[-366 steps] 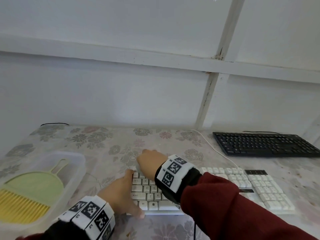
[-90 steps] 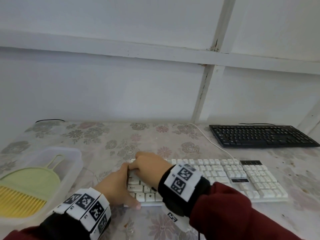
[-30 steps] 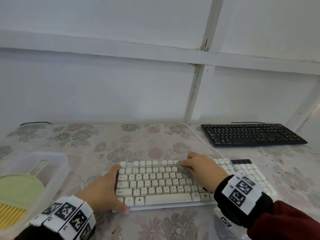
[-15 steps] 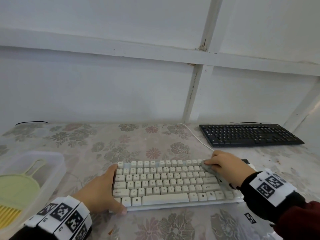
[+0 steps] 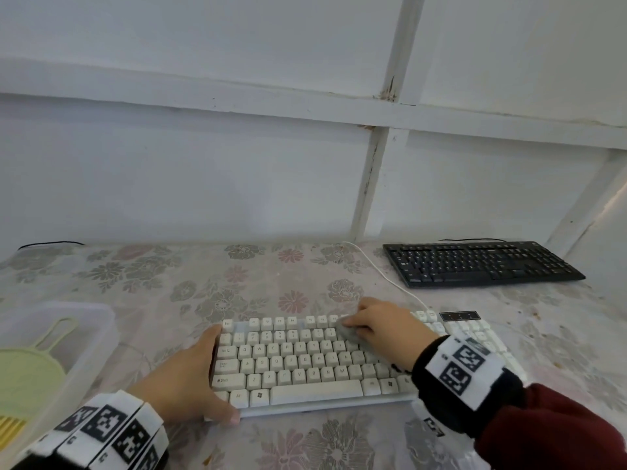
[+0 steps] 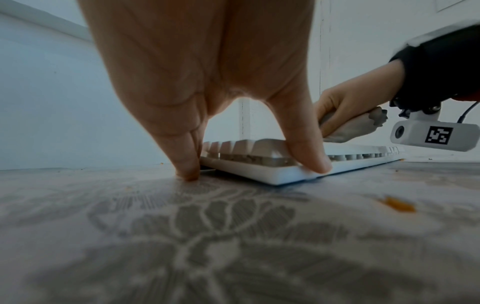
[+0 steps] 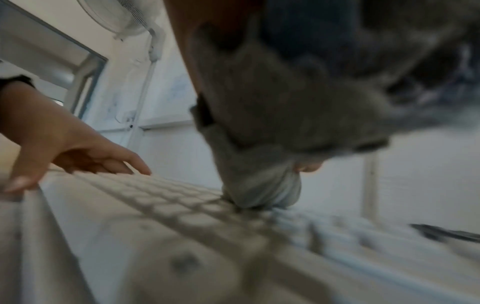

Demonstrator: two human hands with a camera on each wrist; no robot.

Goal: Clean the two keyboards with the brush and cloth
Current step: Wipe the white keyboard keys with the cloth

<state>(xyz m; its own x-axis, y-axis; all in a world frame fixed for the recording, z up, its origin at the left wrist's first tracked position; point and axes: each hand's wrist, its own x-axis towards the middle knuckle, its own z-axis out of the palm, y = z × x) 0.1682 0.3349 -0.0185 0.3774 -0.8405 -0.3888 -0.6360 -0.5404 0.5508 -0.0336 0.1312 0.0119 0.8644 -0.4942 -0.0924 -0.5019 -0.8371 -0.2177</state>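
Note:
A white keyboard lies in front of me on the flowered table. My right hand grips a bunched grey cloth and presses it onto the upper key rows, right of the middle. The cloth touches the keys in the blurred right wrist view. My left hand braces the keyboard's left end with straight fingers. Its thumb lies on the front edge, and the fingers stand beside the left edge. A black keyboard lies at the back right. The green brush with yellow bristles lies in a box.
A clear plastic box holding the brush stands at the left table edge. The white keyboard's cable runs back towards the wall, passing the black keyboard's left end. A white panelled wall closes the back. Small crumbs lie on the tablecloth.
My right hand has slid the cloth back to the left along the upper key rows, after sweeping right before that. The left hand has stayed on the keyboard's left end.

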